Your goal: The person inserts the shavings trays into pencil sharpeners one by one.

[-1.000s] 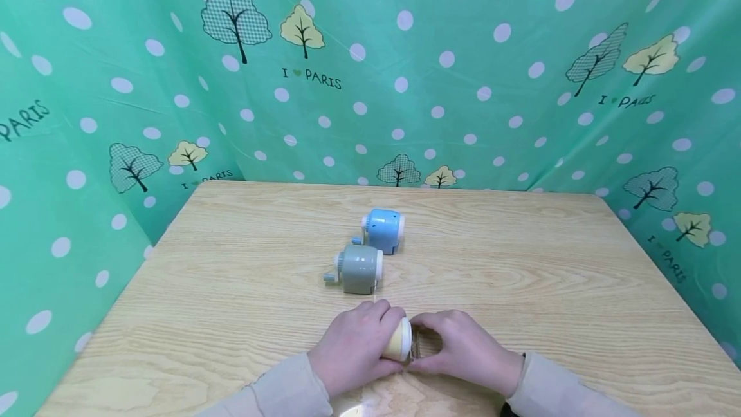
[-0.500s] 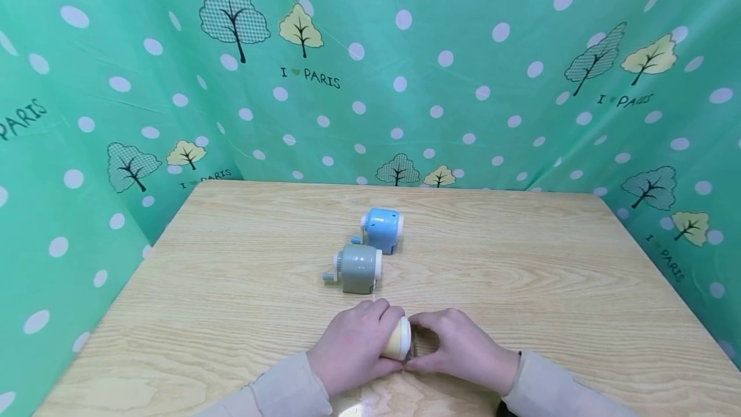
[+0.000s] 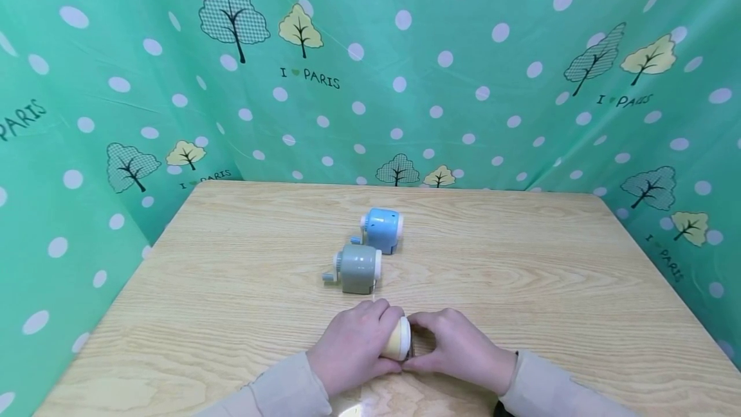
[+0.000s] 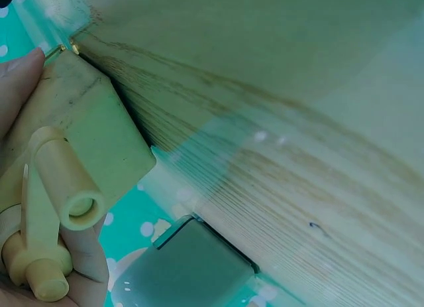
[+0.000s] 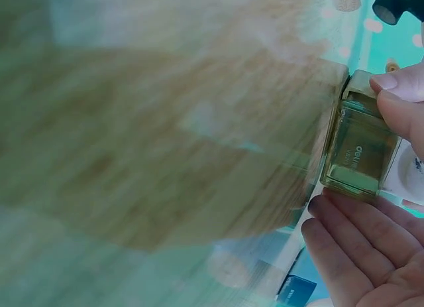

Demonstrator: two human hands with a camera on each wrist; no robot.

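Observation:
A pale yellow crank pencil sharpener (image 3: 395, 341) with a white round front lies near the table's front edge, gripped by my left hand (image 3: 354, 347). In the left wrist view its crank handle (image 4: 66, 178) points at the camera, beside the curled fingers. At the front end, my right hand (image 3: 460, 347) pinches a clear shavings drawer (image 5: 358, 151), thumb on one side and fingertips on the other. Only a thin edge of that drawer shows in the head view, right at the sharpener's front. My left hand hides most of the sharpener's body there.
Just beyond the hands stands a grey-green crank sharpener (image 3: 359, 269). Behind it is a blue sharpener (image 3: 384, 230), its crank also to the left. Both are on the wood-grain table (image 3: 521, 262), with a green dotted curtain (image 3: 440, 82) along the back and sides.
My right hand has shifted slightly left with the drawer, and less of the drawer shows outside the sharpener. The left hand holds the sharpener in the same place.

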